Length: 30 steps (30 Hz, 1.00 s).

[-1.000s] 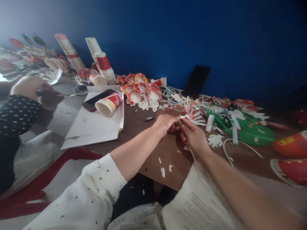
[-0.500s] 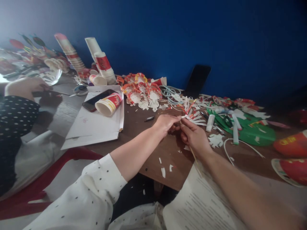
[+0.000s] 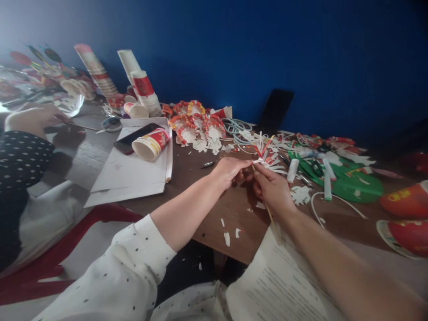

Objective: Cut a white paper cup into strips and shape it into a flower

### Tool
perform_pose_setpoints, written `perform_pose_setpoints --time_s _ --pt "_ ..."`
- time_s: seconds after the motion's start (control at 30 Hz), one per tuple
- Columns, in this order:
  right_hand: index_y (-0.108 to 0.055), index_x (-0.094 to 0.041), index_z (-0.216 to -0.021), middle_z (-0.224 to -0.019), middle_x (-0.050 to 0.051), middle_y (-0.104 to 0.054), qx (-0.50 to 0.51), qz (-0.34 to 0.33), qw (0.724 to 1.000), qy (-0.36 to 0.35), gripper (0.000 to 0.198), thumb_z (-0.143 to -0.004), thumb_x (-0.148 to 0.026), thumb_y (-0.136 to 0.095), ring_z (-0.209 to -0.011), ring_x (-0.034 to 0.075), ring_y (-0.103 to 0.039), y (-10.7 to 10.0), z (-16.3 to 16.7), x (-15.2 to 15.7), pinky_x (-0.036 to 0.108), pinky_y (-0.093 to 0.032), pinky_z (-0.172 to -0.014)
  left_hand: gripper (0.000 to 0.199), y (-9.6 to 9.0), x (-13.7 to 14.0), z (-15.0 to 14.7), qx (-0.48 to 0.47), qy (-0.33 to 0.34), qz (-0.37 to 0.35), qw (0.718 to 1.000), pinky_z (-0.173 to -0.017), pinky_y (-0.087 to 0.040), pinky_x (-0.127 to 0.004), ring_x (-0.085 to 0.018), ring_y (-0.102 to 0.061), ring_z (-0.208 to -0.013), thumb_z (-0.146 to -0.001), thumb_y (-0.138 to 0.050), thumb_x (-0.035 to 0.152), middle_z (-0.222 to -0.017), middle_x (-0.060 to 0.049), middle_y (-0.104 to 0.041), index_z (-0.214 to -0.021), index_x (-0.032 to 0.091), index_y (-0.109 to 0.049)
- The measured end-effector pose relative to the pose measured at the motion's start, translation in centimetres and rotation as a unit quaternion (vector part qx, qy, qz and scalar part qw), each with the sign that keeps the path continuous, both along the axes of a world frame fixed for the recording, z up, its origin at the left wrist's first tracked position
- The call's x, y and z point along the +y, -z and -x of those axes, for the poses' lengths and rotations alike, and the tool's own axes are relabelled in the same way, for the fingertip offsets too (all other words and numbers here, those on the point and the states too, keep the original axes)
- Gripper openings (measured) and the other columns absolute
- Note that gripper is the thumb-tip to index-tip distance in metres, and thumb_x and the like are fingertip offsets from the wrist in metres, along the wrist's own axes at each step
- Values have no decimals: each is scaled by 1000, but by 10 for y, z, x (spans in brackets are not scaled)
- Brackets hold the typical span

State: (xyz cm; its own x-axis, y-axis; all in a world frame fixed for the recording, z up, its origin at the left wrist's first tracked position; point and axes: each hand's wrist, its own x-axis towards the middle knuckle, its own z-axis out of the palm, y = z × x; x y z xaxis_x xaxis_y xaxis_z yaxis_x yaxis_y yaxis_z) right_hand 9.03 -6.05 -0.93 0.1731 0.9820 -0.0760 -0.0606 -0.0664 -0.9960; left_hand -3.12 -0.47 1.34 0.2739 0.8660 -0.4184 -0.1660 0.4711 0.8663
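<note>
By the grip of the right hand (image 3: 277,195), a thin stick (image 3: 269,215) is pinched on the near side of a paper fringe (image 3: 274,166) above the desk (image 3: 234,209), while the left hand's (image 3: 230,171) grip, alongside, cannot be told.

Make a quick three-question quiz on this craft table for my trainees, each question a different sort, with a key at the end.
1. Multiple choice: what does the camera wearer's right hand hold? a) scissors b) a thin stick c) a paper cup
2. True or false: the camera wearer's left sleeve is plain red.
3. Fill in: in this view, the tall stacks of paper cups stand to the ____ of the coiled cord.

Key: 1 b; 2 false, it is white with dark dots; 3 left.
</note>
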Motion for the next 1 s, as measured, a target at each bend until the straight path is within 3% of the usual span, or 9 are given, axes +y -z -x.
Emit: perform_pose_setpoints --time_s 0.2,0.37,0.6,0.83,1.0 --pt "-64 -15 -122 -47 -6 -49 -15 -14 1000 -11 50 -76 -34 -62 -36 5 -34 3 -4 0 17 -25 -35 21 6 0 -1 17 7 -12 1000 -40 -28 -17 -2 -38 -37 -75 -73 28 -52 0 -56 -67 11 -64" --pt "-62 -16 -125 -42 -8 -43 -50 -20 998 -14 52 -79 -40 -61 -35 6 -33 5 -5 0 17 -25 -35 16 9 -1 -4 -35 8 2 999 -46 -36 -16 -2 -42 -40 -75 -74 27 -54 2 -55 -74 12 -67" --pt "-58 -17 -130 -44 -7 -46 -123 -41 991 -30 52 -84 -40 -57 -37 6 -36 8 -4 0 18 -26 -37 22 12 1 -5 -37 10 -4 999 -46 -36 -18 -3 -41 -38 -77 -71 23 -49 2 -50 -61 11 -61" --pt "-52 -19 -133 -58 -5 -54 -63 -38 996 -53 55 -81 -39 -58 -39 6 -37 6 -1 1 18 -27 -37 25 7 0 -7 -12 -16 -14 1000 -40 -27 -19 -4 -37 -35 -78 -65 17 -45 3 -45 -56 12 -56" --pt "-52 -18 -133 -57 -6 -52 -26 -28 998 -56 58 -79 -37 -60 -38 6 -36 0 2 0 18 -26 -37 30 13 2 -6 -6 -5 -37 999 -40 -25 -21 -5 -37 -35 -77 -66 22 -43 3 -44 -52 14 -52"
